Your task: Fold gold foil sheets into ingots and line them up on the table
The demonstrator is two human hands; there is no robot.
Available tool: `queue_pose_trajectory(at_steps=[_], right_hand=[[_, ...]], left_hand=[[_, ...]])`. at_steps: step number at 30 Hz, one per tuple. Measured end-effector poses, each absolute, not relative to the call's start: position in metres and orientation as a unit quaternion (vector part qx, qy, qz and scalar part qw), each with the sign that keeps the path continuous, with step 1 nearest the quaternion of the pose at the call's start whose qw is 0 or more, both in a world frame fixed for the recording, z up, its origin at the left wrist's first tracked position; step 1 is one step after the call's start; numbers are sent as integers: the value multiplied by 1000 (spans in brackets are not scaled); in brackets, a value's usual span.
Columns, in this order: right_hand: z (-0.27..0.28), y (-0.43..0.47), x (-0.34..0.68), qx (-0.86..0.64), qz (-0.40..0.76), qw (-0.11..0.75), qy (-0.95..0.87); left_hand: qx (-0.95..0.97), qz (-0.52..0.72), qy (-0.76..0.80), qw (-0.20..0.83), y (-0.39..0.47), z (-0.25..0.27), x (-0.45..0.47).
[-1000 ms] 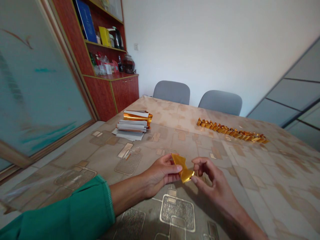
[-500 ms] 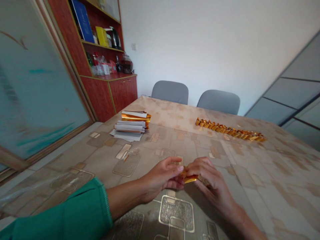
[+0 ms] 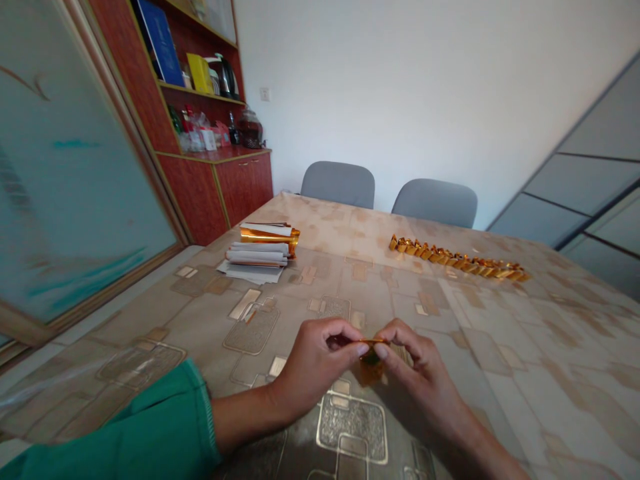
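A small folded piece of gold foil paper (image 3: 371, 370) hangs between my two hands, just over the near part of the table. My left hand (image 3: 320, 353) pinches its upper left edge between thumb and fingers. On the other side, my right hand (image 3: 417, 360) grips the upper right edge the same way, both thumbs toward me. The fold along the top edge is partly covered by my fingertips. Farther off to the left lies a stack of gold and white paper sheets (image 3: 257, 255). At the far right runs a row of folded gold paper pieces (image 3: 457, 260).
A patterned cloth covers the table (image 3: 350, 273). Behind its far edge stand two grey chairs, a left chair (image 3: 337, 182) and a right chair (image 3: 435, 201). A red wooden cabinet (image 3: 215, 190) with bottles and a kettle is at the back left, beside a frosted glass panel (image 3: 75, 200).
Both hands have turned the gold paper so that it hangs down with its top edge pinched. My left fingers have closed on it. The view has shifted slightly.
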State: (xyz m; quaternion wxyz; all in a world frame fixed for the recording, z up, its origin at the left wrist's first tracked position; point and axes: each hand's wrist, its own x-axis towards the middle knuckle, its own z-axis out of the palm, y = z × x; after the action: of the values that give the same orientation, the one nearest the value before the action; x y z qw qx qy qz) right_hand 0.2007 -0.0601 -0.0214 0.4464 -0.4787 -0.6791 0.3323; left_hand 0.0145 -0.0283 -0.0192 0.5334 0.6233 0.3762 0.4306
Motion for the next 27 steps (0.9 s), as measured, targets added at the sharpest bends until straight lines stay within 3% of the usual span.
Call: queue_pose_trajectory(at_steps=[11, 15, 19, 27], right_hand=[[-23, -56, 205, -478, 380, 452, -650], [-22, -55, 214, -456, 259, 446, -726], [-17, -56, 215, -380, 125, 361, -842], [-15, -56, 213, -350, 32, 291, -890]], left_hand=[[453, 398, 337, 723, -25, -22, 20], [370, 386, 382, 754, -16, -21, 14], [306, 358, 394, 790, -9, -21, 9], [255, 362, 391, 807, -10, -21, 8]])
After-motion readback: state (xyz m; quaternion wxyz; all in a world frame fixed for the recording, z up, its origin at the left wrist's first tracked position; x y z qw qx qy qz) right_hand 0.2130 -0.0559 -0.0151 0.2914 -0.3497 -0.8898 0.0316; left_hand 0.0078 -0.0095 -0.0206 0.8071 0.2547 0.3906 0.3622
